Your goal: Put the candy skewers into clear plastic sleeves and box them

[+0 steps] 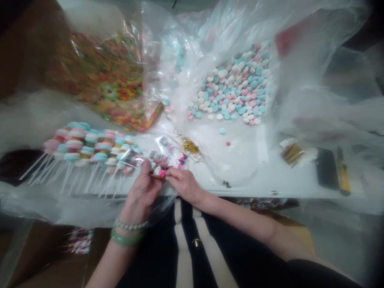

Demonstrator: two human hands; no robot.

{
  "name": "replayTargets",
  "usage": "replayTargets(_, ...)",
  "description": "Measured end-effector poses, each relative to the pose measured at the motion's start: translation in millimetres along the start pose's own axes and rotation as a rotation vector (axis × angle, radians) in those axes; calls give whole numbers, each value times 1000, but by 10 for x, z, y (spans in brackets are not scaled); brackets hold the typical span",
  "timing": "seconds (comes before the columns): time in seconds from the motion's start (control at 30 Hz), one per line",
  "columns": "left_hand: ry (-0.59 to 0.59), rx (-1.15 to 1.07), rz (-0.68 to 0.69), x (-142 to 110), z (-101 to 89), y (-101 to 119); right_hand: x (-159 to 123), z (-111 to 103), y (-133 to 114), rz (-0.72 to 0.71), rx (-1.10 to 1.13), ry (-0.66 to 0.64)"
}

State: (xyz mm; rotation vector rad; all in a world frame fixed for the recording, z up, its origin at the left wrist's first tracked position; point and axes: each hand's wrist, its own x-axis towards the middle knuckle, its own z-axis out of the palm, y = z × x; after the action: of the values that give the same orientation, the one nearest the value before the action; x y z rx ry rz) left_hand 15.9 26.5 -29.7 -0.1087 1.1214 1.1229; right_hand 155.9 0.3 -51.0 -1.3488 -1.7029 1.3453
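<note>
My left hand [145, 186] is closed around a small wrapped candy piece [159, 171] with pink, white and blue parts, in transparent film. My right hand [184, 185] pinches the near end of the same piece; its fingertips hide part of it. To the left lie stacked marshmallow-like candies on sticks [90, 146], in pink, white and blue, their white sticks [81, 180] pointing towards me. Just beyond my hands are printed transparent wrappers [165, 145], a pink and blue decoration [182, 161] and a bunch of gold twist ties [190, 146].
A bag of orange and green gummy candies [120, 92] lies back left. Loose pastel candies [237, 88] spread over plastic at back right. On the right are a gold bundle [291, 153], a dark block [327, 168] and a yellow-handled cutter [344, 178]. Cartons [45, 248] stand below the table edge.
</note>
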Motion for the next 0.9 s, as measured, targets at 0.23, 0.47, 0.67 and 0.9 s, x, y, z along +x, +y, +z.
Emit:
replayTargets(0.23,-52,19,203,8,21,58,-20,-56,-21,12,-16,30)
replayTargets(0.47,-162,118,196,-12,-68,-90,39,-17,-92,52,68,104)
replayTargets(0.67,-146,57,82,-67,-176,20,3,-109,-83,246,290,-10)
replayTargets(0.9,-216,-97,165,-54,-124,207,7,-45,-150,471,821,-298)
